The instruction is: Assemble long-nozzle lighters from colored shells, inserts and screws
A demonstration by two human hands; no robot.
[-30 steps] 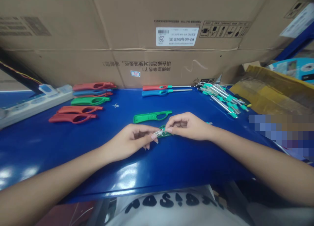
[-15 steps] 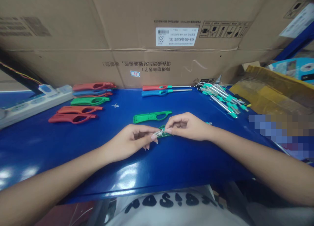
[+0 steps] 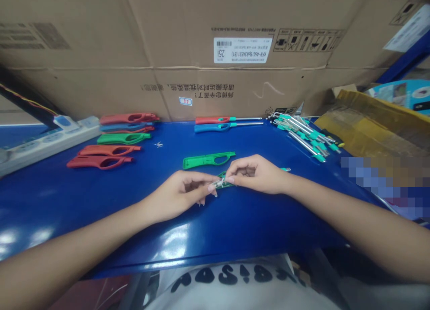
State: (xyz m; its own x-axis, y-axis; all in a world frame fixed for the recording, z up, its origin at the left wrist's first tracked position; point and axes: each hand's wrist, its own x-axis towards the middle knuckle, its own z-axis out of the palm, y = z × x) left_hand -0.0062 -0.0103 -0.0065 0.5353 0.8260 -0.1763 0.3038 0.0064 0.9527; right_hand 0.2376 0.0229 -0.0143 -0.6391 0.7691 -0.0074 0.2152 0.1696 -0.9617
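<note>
Between my two hands, low over the table, is a partly assembled green stick lighter (image 3: 230,185), largely covered by my fingers. My left hand (image 3: 183,194) is closed, its thumb and index finger pinching a small pale and silvery part at the lighter's left end. My right hand (image 3: 258,174) is closed too, fingertips pressed together on the lighter's inner parts; what exactly they grip is hidden. A teal-and-metal tip (image 3: 285,169) shows beyond the right hand. Just behind the hands lies a separate green lighter shell half (image 3: 208,160), its hollow side up.
Red, blue and green lighter shells (image 3: 123,139) lie at left beside a white power strip (image 3: 50,142). Red and blue lighters (image 3: 211,127) with metal tubes lie at the back. Several metal lighter tubes (image 3: 307,135) are piled at right near a yellow-taped box (image 3: 372,122). Cardboard (image 3: 188,41) stands behind.
Both hands stay in nearly the same place on the lighter; only slight finger movement at the small pale part shows. The other items are unchanged.
</note>
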